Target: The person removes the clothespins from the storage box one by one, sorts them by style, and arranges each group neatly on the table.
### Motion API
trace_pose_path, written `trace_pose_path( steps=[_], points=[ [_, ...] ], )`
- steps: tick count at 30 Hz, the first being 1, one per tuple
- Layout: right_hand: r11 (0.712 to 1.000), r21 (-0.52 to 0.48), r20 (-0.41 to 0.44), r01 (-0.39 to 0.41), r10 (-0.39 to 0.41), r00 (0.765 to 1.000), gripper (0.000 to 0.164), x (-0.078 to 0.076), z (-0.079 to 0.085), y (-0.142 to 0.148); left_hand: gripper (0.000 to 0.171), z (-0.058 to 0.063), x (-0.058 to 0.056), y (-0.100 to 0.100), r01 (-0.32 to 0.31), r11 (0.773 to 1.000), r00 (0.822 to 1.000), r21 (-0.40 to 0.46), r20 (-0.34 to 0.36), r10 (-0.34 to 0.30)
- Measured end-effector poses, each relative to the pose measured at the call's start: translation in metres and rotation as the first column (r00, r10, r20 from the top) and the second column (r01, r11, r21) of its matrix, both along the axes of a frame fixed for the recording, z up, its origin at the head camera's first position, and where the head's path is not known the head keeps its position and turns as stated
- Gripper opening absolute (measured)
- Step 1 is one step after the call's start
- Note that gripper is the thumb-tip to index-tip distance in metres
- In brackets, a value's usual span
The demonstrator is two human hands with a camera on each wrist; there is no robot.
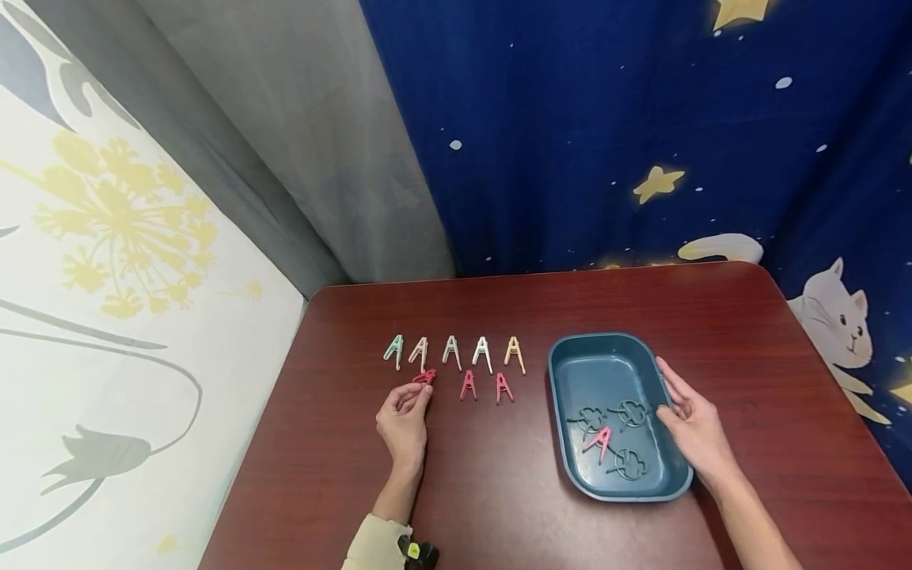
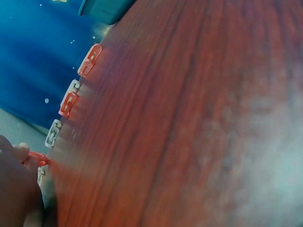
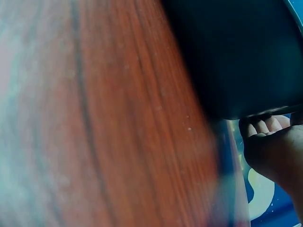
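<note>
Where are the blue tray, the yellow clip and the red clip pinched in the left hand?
Blue tray (image 1: 604, 376): head view, bare floor toward its far end.
Yellow clip (image 1: 514, 346): head view, its upper part.
Pinched red clip (image 1: 426, 377): head view, its visible middle.

Under your work lies a table (image 1: 527, 467) with a reddish-brown wood-grain top, smooth and polished enough to throw back a hazy glare. Your blue tray (image 1: 602, 376) looks like moulded plastic, smooth with a soft sheen. The red clothespin (image 1: 427, 376) you pinch looks like hard plastic, as do the pale clothespins (image 1: 451, 352) in the back row; you can't tell whether the thin dark green loops (image 1: 630, 464) are plastic or coated wire. Your pale sleeve (image 1: 374, 542) is matt cloth, and the blue curtain (image 1: 541, 158) and grey curtain (image 1: 299, 134) hang as matt fabric.
</note>
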State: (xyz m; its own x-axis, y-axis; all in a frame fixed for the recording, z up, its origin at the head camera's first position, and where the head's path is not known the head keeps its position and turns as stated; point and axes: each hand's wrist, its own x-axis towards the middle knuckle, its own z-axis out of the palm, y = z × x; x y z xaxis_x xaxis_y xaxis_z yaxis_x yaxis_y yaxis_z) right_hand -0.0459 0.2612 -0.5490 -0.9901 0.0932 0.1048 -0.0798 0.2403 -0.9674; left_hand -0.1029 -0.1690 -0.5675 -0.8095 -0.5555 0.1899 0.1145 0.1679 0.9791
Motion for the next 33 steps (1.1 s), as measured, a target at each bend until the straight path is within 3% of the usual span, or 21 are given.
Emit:
trace_pose_path(
  steps=[7, 15, 26, 33],
  points=[
    [1.0, -0.016, -0.006, -0.005, 0.005, 1.0, 0.072, -0.0008, 0.0002, 0.0001, 0.015, 0.0012, -0.0009, -0.0003, 0.028, 0.995, 0.995, -0.101, 0.095, -0.018],
    [1.0, 0.002, -0.002, -0.007, 0.007, 1.0, 0.072, 0.0006, -0.0001, -0.0004, 0.016, 0.0044, 0.0002, -0.0013, 0.095, 0.961, 0.973, -0.259, 0.229, -0.035],
    [1.0, 0.011, -0.014, -0.007, 0.007, 1.0, 0.072, 0.0008, -0.003, 0.0011, 0.019, 0.0051, -0.0006, -0.0024, 0.127, 0.928, 0.967, -0.35, 0.252, -0.037],
    [1.0, 0.015, -0.001, -0.004, 0.004, 1.0, 0.072, -0.0002, -0.0034, 0.0007, 0.02, 0.0088, 0.0027, 0.0028, 0.138, 0.947, 0.971, -0.291, 0.227, -0.072]
  ],
)
